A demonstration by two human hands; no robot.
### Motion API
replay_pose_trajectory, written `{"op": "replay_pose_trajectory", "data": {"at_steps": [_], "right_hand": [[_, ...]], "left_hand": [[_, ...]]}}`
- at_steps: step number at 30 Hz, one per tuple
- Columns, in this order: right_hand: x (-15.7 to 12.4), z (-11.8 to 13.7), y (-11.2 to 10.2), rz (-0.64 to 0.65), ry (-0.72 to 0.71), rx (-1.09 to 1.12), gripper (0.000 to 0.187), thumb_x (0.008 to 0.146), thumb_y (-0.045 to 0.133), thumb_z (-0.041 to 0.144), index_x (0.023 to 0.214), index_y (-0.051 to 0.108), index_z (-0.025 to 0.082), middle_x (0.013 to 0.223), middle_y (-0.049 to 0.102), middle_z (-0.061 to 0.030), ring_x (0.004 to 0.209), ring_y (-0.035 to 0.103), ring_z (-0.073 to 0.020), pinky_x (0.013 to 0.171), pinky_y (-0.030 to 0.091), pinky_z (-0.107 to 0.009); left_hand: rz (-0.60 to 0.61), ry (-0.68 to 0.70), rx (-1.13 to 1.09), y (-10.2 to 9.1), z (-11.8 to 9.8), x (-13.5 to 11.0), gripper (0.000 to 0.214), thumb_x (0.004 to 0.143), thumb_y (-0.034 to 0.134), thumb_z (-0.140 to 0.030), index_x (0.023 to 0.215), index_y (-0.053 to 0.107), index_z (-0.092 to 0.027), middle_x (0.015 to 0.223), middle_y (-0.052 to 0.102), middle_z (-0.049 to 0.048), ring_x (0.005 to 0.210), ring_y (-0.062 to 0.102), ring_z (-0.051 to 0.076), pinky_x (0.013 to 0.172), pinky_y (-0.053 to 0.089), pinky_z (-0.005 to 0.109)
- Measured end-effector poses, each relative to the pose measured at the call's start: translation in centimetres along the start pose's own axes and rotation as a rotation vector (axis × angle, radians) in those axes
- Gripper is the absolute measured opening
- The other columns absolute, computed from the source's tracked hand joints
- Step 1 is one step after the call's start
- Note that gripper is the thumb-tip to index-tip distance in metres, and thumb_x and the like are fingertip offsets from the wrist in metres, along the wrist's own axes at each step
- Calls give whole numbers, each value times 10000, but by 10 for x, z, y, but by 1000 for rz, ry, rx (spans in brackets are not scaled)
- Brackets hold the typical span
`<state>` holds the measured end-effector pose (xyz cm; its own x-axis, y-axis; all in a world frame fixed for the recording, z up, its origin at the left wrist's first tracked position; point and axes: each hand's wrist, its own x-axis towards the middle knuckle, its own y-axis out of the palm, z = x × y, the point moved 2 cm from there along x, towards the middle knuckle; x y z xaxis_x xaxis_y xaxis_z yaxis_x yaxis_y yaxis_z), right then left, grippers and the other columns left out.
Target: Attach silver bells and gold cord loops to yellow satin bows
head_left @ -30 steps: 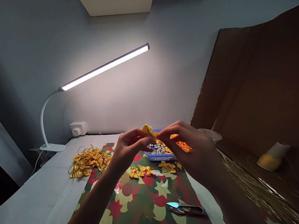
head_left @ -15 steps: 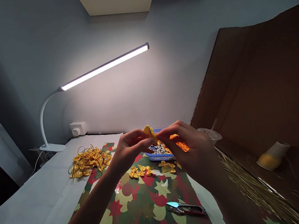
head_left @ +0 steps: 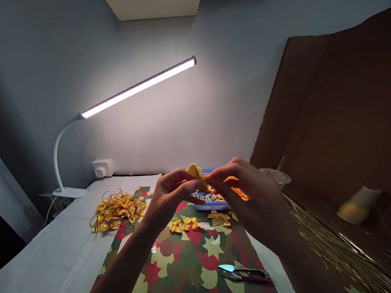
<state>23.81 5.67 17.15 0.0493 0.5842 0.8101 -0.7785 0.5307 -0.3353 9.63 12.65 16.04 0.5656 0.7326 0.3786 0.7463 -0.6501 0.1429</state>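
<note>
Both hands were raised above the table, fingertips meeting at centre. The left hand (head_left: 167, 194) and right hand (head_left: 251, 196) each pinched narrowly on one small yellow ribbon bow (head_left: 194, 170), held between them in the air, just above the far edge of the patterned paper (head_left: 189, 262). A thin strand ran across the bow where the fingers met; what it was could not be told.

Directly beyond and below the bow sat a blue tray (head_left: 212, 205) of small silvery pieces, partly hidden by the hands. A few loose yellow bows (head_left: 184, 224) lay on the paper just near of the tray. Farther left, on the pale cloth, lay a pile of finished bows with gold loops (head_left: 116, 209). Thread snips (head_left: 244, 272) lay on the near right part of the paper. A bundle of gold strands (head_left: 334, 248) ran along the right side. The lit bar lamp (head_left: 139, 86) hung over the far left, clamped at the table's edge.
</note>
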Motion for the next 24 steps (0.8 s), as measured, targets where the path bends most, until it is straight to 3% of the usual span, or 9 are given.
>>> {"op": "replay_pose_trajectory", "data": {"at_steps": [14,18,24], "right_hand": [[-3,1,5,-53,-13,76,89,880,565,200,806,608,224,700,541,34,619,585,-113,584,522,-275],[-3,1,4,-24,-41,-9,86,883,563,171,823,596,223,705,537,38,634,601,-107,568,498,-246],[-2,6,3,-50,-192,-161,107,891,533,144,831,580,220,706,545,25,587,575,-104,514,438,-236]], "left_hand": [[-19,-15,-54,3,-2,-2,78,711,673,-239,759,720,-201,688,673,-1,661,619,129,521,537,187],[-13,-30,-54,3,-2,-2,92,713,664,-241,776,716,-198,684,665,-1,657,617,130,525,546,194],[2,-28,-38,3,-4,-1,120,723,636,-251,788,710,-183,693,642,6,665,608,136,519,556,207]]}}
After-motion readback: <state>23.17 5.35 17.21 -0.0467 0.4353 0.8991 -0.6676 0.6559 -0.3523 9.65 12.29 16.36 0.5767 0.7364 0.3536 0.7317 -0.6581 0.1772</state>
